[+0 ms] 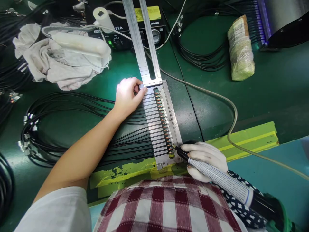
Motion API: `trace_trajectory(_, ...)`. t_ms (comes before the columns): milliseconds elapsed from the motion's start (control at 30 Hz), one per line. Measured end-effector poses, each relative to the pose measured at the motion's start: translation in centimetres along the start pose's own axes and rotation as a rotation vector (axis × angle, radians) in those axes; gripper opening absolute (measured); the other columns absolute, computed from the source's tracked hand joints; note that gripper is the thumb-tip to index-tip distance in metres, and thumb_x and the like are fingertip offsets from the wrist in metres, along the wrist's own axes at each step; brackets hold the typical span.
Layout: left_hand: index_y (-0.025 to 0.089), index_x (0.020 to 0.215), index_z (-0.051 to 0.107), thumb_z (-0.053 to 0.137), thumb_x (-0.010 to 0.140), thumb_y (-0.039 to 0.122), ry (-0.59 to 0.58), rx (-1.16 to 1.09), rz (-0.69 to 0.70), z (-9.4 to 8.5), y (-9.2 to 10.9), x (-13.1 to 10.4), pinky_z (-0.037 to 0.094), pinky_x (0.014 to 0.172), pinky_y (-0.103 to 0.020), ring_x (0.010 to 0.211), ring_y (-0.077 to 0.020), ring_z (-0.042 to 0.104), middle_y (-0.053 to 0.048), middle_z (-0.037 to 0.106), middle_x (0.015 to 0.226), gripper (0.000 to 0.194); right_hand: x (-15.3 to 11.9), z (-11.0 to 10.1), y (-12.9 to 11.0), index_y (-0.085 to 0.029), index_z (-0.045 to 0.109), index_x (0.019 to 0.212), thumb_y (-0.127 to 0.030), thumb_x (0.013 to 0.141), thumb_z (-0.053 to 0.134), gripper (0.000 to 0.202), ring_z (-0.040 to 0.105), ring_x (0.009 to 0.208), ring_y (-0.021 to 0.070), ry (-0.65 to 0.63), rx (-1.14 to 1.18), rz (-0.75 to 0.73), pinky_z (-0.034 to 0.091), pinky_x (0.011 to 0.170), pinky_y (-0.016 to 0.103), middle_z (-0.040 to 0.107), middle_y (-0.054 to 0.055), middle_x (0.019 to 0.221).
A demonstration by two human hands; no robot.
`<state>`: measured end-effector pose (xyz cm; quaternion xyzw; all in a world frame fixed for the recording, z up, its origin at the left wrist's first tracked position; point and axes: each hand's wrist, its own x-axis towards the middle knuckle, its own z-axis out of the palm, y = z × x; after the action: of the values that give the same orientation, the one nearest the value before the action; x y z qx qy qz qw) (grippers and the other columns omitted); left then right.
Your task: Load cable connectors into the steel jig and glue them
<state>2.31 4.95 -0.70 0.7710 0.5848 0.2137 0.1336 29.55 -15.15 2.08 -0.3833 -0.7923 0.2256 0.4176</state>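
Head view: left hand [127,96] pinches fixture [172,122] holding cables [125,141], right hand [210,157] grips pen-shaped tool [218,176].

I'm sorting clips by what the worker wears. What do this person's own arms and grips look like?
The left grip is bare, ungloved, and the left forearm is uncovered up to a short, plain whitish sleeve. The right grip wears a white glove, and that arm has a dark sleeve with a small white pattern.
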Motion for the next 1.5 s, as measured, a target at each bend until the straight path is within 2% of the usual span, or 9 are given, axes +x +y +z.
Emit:
trace_trajectory(733, 0.021, 0.090, 0.059, 0.056, 0.086, 0.037, 0.010, -0.017, -0.002, -0.02, 0.05, -0.06, 0.043, 0.083, -0.036, 0.083, -0.0215, 0.054, -0.002, 0.057, 0.077, 0.016, -0.10, -0.18, -0.23, -0.019, 0.062, 0.103, -0.023, 0.079, 0.067, 0.025, 0.075, 0.084, 0.0214, 0.002, -0.003, -0.001, 0.061, 0.069, 0.034, 0.077, 0.012, 0.099)
trace_trajectory(1033, 0.021, 0.089, 0.060, 0.057, 0.087, 0.036, 0.018, -0.017, -0.006, 0.00, 0.13, -0.10, 0.044, 0.083, -0.036, 0.083, -0.0211, 0.055, -0.002, 0.057, 0.077, 0.015, 0.21, -0.15, -0.33, -0.018, 0.061, 0.101, -0.026, 0.082, 0.064, 0.021, 0.076, 0.081, 0.0211, 0.025, -0.031, -0.015, 0.060, 0.068, 0.033, 0.078, 0.012, 0.094)
trace_trajectory(1500, 0.022, 0.091, 0.060, 0.057, 0.086, 0.037, 0.001, -0.019, -0.015, -0.06, 0.03, -0.08, 0.044, 0.084, -0.037, 0.085, -0.0221, 0.056, -0.002, 0.059, 0.078, 0.016, 0.00, -0.09, 0.06, -0.019, 0.061, 0.105, -0.023, 0.079, 0.069, 0.027, 0.075, 0.087, 0.0218, -0.013, -0.012, 0.010, 0.061, 0.072, 0.033, 0.076, 0.011, 0.103)
